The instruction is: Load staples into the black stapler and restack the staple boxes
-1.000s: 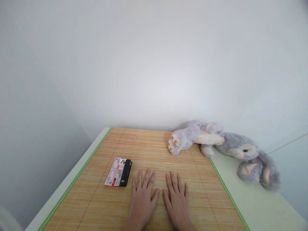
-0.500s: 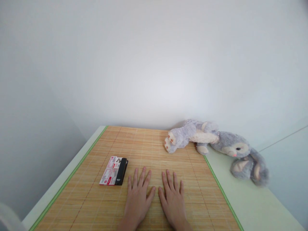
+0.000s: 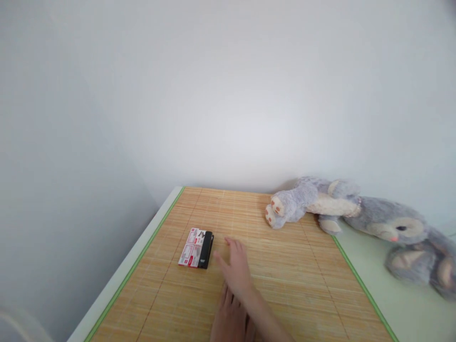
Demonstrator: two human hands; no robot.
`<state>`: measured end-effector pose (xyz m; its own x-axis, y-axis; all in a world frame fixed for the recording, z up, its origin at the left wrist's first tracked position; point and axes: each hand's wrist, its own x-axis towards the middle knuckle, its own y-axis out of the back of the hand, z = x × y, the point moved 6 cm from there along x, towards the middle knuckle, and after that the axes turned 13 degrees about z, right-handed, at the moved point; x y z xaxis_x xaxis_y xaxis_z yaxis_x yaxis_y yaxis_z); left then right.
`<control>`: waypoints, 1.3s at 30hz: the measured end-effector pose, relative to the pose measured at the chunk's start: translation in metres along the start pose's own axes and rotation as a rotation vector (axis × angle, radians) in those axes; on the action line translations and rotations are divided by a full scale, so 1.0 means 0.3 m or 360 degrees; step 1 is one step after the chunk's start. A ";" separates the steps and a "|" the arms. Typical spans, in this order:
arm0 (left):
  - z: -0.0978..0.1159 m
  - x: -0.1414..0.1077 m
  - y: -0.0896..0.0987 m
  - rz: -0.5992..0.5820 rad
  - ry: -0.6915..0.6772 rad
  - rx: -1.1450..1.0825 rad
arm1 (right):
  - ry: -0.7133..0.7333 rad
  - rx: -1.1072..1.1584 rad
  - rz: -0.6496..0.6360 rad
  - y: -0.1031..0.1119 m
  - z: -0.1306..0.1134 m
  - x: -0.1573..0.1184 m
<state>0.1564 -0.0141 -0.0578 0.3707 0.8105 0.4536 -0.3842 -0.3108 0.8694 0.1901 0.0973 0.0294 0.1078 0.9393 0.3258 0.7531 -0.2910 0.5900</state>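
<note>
My right hand is above the mat, reaching left across my left hand. Its fingers are parted and hold nothing; the fingertips are just right of a black stapler, apart from it. Against the stapler's left side lie red-and-white printed boxes. My left hand lies low in the view with its fingers stretched forward on the mat, partly covered by my right hand and forearm. Nothing shows in it.
A bamboo mat with green edging covers most of the pale table. A grey plush rabbit lies along the back right, over the mat's edge. White walls rise behind and to the left.
My right hand has lifted and swung left over my left hand toward the stapler. The view has turned left, so the mat, boxes and rabbit appear farther right.
</note>
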 end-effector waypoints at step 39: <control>-0.186 0.205 0.183 0.0298 0.0484 0.0090 | -0.1085 0.1501 0.0695 0.376 0.526 -0.024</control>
<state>0.1111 0.0463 0.0068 0.0264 0.8450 0.5341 -0.3710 -0.4879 0.7902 0.3766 0.0863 -0.0229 0.5693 0.7814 -0.2554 0.7111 -0.6240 -0.3240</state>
